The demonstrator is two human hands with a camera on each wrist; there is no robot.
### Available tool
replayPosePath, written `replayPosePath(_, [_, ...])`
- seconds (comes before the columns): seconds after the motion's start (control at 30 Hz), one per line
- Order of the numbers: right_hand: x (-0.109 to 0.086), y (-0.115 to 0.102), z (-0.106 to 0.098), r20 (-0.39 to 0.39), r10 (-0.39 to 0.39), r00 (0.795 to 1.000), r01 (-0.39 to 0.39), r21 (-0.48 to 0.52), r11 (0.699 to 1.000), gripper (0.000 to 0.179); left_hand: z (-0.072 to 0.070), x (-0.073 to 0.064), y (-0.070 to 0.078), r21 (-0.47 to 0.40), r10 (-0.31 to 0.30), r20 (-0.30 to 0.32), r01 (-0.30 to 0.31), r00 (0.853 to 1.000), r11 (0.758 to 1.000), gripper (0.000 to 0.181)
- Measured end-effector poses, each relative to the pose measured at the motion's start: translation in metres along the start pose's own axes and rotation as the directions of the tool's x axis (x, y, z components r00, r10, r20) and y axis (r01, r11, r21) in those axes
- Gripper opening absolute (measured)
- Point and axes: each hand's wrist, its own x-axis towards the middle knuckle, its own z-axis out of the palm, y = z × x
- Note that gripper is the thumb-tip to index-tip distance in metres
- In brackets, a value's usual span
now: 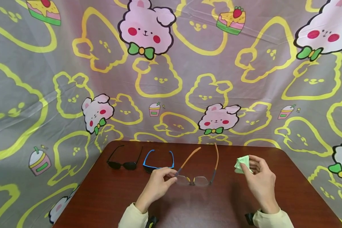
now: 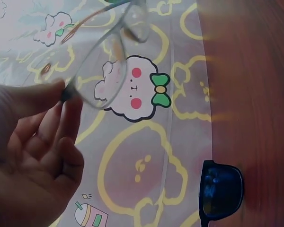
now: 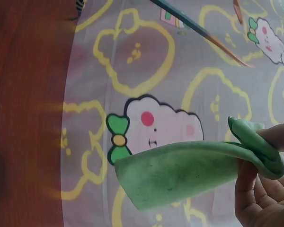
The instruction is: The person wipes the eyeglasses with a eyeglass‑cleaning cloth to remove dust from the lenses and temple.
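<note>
In the head view, my left hand (image 1: pixel 159 184) pinches a pair of clear-lensed eyeglasses (image 1: pixel 192 181) near one hinge. They are held above the table, with their orange-brown temples unfolded and pointing up and away. The left wrist view shows thumb and fingertips on the dark hinge corner of the eyeglasses (image 2: pixel 71 91). To the right, my right hand (image 1: pixel 261 182) holds a folded light green cloth (image 1: pixel 241 164) between thumb and fingers. A loose flap of the cloth (image 3: pixel 180 175) hangs out from the grip in the right wrist view. Cloth and eyeglasses are apart.
On the dark red-brown table (image 1: pixel 102 198) lie black sunglasses (image 1: pixel 129 165) at the back left. Blue-framed sunglasses (image 1: pixel 148 166) lie beside them, partly behind my left hand. A patterned cloth backdrop (image 1: pixel 171 104) with rabbit faces encloses the table's back and sides.
</note>
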Motion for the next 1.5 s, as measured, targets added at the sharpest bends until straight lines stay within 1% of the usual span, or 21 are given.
replayPosePath(0.1, [-0.005, -0.002, 0.005, 0.008, -0.084, 0.996, 0.083, 0.024, 0.996, 0.038, 0.0, 0.003, 0.002, 0.003, 0.017, -0.071, -0.017, 0.997, 1.0, 0.016])
replayPosePath(0.2, [-0.011, -0.004, 0.011, 0.012, -0.202, 0.979, 0.202, 0.047, 0.978, 0.037, 0.001, 0.005, 0.004, -0.006, 0.024, -0.126, -0.025, 0.992, 1.0, 0.016])
replayPosePath(0.3, [-0.017, -0.007, 0.016, 0.017, -0.32, 0.947, 0.319, 0.063, 0.946, 0.037, 0.001, 0.006, 0.006, -0.028, 0.016, -0.158, -0.02, 0.987, 0.999, 0.016])
replayPosePath(0.37, [-0.021, -0.009, 0.019, 0.015, -0.392, 0.92, 0.39, 0.074, 0.918, 0.037, 0.001, 0.007, 0.007, -0.036, 0.011, -0.17, -0.018, 0.985, 0.999, 0.016])
replayPosePath(0.47, [-0.026, -0.012, 0.025, 0.021, -0.479, 0.878, 0.474, 0.109, 0.874, 0.038, 0.002, 0.008, 0.009, -0.045, 0.01, -0.187, -0.019, 0.982, 0.999, 0.016])
replayPosePath(0.53, [-0.028, -0.013, 0.028, 0.032, -0.515, 0.856, 0.507, 0.132, 0.852, 0.037, 0.003, 0.008, 0.009, -0.047, 0.014, -0.197, -0.024, 0.98, 0.999, 0.017])
replayPosePath(0.7, [-0.033, -0.016, 0.035, 0.064, -0.554, 0.83, 0.542, 0.141, 0.829, 0.038, 0.005, 0.009, 0.01, -0.051, 0.03, -0.199, -0.041, 0.98, 0.998, 0.016])
replayPosePath(0.73, [-0.033, -0.016, 0.036, 0.068, -0.565, 0.822, 0.554, 0.137, 0.821, 0.037, 0.006, 0.009, 0.01, -0.049, 0.037, -0.199, -0.047, 0.979, 0.998, 0.015])
replayPosePath(0.77, [-0.033, -0.016, 0.036, 0.071, -0.58, 0.811, 0.569, 0.128, 0.812, 0.03, 0.006, 0.009, 0.01, -0.047, 0.041, -0.199, -0.051, 0.979, 0.998, 0.015])
replayPosePath(0.83, [-0.033, -0.018, 0.038, 0.069, -0.619, 0.783, 0.61, 0.109, 0.785, 0.017, 0.007, 0.009, 0.01, -0.044, 0.047, -0.199, -0.057, 0.979, 0.997, 0.016])
replayPosePath(0.87, [-0.034, -0.018, 0.039, 0.07, -0.638, 0.767, 0.631, 0.099, 0.77, 0.018, 0.008, 0.009, 0.01, -0.042, 0.054, -0.201, -0.064, 0.978, 0.997, 0.016])
replayPosePath(0.93, [-0.034, -0.02, 0.041, 0.075, -0.668, 0.74, 0.664, 0.081, 0.744, 0.03, 0.009, 0.009, 0.01, -0.04, 0.07, -0.204, -0.079, 0.977, 0.996, 0.016])
replayPosePath(0.97, [-0.034, -0.02, 0.042, 0.08, -0.677, 0.732, 0.674, 0.066, 0.736, 0.035, 0.01, 0.009, 0.01, -0.041, 0.076, -0.202, -0.086, 0.976, 0.995, 0.016])
replayPosePath(1.03, [-0.035, -0.022, 0.043, 0.088, -0.688, 0.72, 0.688, 0.038, 0.725, 0.025, 0.012, 0.009, 0.01, -0.035, 0.101, -0.203, -0.11, 0.974, 0.993, 0.016])
replayPosePath(1.07, [-0.035, -0.022, 0.043, 0.099, -0.687, 0.72, 0.689, 0.024, 0.725, 0.02, 0.013, 0.008, 0.01, -0.03, 0.116, -0.202, -0.124, 0.973, 0.992, 0.016])
replayPosePath(1.1, [-0.035, -0.022, 0.044, 0.104, -0.692, 0.714, 0.696, 0.004, 0.718, 0.019, 0.014, 0.008, 0.009, -0.02, 0.132, -0.201, -0.139, 0.971, 0.99, 0.016])
replayPosePath(1.2, [-0.036, -0.023, 0.048, 0.108, -0.709, 0.697, 0.717, -0.052, 0.696, 0.032, 0.018, 0.008, 0.009, 0.014, 0.177, -0.199, -0.178, 0.964, 0.984, 0.017])
replayPosePath(1.23, [-0.036, -0.023, 0.049, 0.103, -0.715, 0.691, 0.722, -0.067, 0.689, 0.034, 0.019, 0.008, 0.009, 0.025, 0.191, -0.199, -0.19, 0.961, 0.981, 0.017])
replayPosePath(1.33, [-0.038, -0.024, 0.052, 0.082, -0.713, 0.696, 0.718, -0.092, 0.69, 0.034, 0.021, 0.008, 0.01, 0.045, 0.221, -0.199, -0.216, 0.955, 0.975, 0.018])
replayPosePath(1.47, [-0.042, -0.027, 0.054, 0.042, -0.684, 0.728, 0.684, -0.121, 0.72, 0.029, 0.025, 0.008, 0.009, 0.071, 0.271, -0.203, -0.262, 0.941, 0.963, 0.019])
replayPosePath(1.5, [-0.042, -0.027, 0.055, 0.031, -0.681, 0.732, 0.678, -0.13, 0.723, 0.028, 0.026, 0.008, 0.008, 0.08, 0.288, -0.204, -0.277, 0.936, 0.957, 0.019])
